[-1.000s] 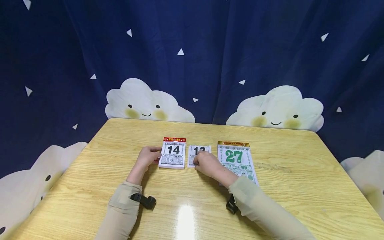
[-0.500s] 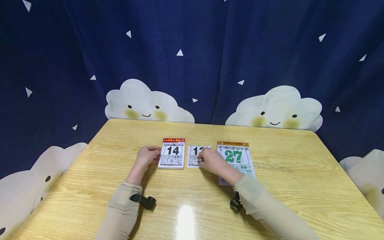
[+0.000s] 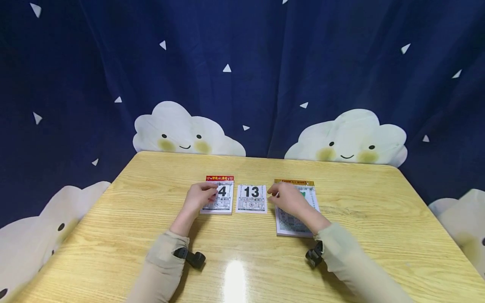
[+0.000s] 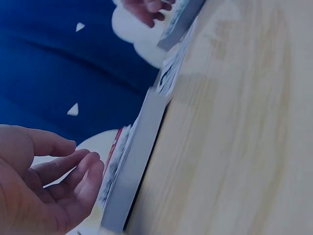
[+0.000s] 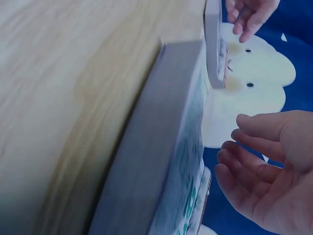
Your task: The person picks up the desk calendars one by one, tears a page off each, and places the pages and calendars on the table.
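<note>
A small tear-off calendar [image 3: 226, 202] with a red header lies on the table, its page number partly covered by my left hand [image 3: 198, 196]. In the left wrist view that hand hovers just above the pad, fingers loosely bent around nothing. Beside the pad lies a loose calendar page [image 3: 251, 198] reading 13. My right hand [image 3: 289, 198] is over the larger calendar [image 3: 293, 227] with the yellow-striped header and hides most of its green number. In the right wrist view its relaxed fingers [image 5: 230, 161] hold nothing and stay apart from the thick pad.
The wooden table [image 3: 242, 244] extends around the calendars, with a bright reflection near its front. Behind it hangs a dark blue curtain [image 3: 189, 63] with white clouds and triangles. Each wrist carries a black strap-on camera [image 3: 313, 254].
My right hand has left the 13 page and moved right, over the larger calendar. The left hand has shifted from the small calendar's left edge to above its page.
</note>
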`<state>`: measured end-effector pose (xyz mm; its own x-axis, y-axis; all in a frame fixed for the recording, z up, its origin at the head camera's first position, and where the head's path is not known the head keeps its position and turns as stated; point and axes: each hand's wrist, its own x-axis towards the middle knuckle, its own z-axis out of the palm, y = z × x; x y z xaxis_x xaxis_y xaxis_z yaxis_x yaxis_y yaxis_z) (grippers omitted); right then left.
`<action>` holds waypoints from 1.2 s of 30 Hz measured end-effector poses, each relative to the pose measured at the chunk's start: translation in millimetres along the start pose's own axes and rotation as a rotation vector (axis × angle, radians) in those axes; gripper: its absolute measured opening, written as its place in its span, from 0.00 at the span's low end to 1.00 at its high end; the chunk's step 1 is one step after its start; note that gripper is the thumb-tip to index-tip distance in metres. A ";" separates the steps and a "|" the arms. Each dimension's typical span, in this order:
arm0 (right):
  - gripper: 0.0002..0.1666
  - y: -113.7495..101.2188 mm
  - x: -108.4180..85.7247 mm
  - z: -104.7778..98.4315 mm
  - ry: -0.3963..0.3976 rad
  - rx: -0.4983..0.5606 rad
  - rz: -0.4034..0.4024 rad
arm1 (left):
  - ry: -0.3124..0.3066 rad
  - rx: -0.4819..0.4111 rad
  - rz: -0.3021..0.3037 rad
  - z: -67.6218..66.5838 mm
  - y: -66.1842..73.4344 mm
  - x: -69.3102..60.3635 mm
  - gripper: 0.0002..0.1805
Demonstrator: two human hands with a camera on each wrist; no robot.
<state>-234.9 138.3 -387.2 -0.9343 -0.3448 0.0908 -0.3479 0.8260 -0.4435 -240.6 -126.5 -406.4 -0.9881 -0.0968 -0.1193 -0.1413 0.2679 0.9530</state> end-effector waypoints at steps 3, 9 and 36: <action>0.12 8.9 -3.3 -5.6 0.012 0.003 0.019 | -0.030 0.016 0.027 12.4 3.0 -2.4 0.14; 0.12 26.3 -9.9 -14.4 0.053 -0.006 0.040 | -0.091 0.053 0.095 36.3 10.2 -7.6 0.14; 0.17 70.8 -38.6 -35.9 0.021 -0.118 0.276 | -0.315 0.284 0.191 115.3 20.7 -22.1 0.17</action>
<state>-226.3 226.2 -390.0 -0.9958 -0.0918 0.0006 -0.0863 0.9338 -0.3474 -228.6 -8.4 -416.2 -0.9620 0.2640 -0.0697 0.0775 0.5089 0.8573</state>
